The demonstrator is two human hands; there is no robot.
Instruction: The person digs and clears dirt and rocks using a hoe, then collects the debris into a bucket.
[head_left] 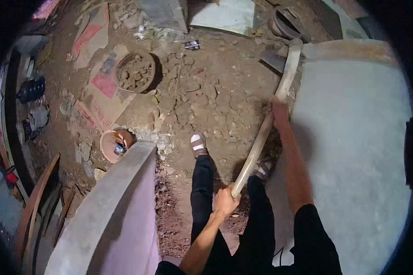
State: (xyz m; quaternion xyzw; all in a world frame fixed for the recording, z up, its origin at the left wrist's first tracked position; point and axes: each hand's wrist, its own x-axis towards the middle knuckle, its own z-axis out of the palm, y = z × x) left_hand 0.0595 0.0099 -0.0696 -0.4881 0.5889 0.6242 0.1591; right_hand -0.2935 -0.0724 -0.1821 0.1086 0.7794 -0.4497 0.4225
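Observation:
A hoe with a long, pale, slightly curved wooden handle (258, 144) slants across the view from lower middle to upper right. My left hand (226, 200) is wrapped round the handle's near end, in front of my legs. Farther up the shaft, my right hand (278, 112) is closed on it, slightly blurred. At the far end, the dark metal hoe blade (273, 59) is down by the dirt beside the right-hand wall; its edge is hard to make out. Loose, clumpy soil (206, 96) spreads ahead of my feet.
A round basin of soil lumps (135, 73) stands on flattened cardboard (103, 103) at left. Nearer is an orange-pink bucket (114, 145) with litter. A low wall (110, 192) flanks my left, a large grey surface (353, 137) my right. Another dark container (287, 23) lies at upper right.

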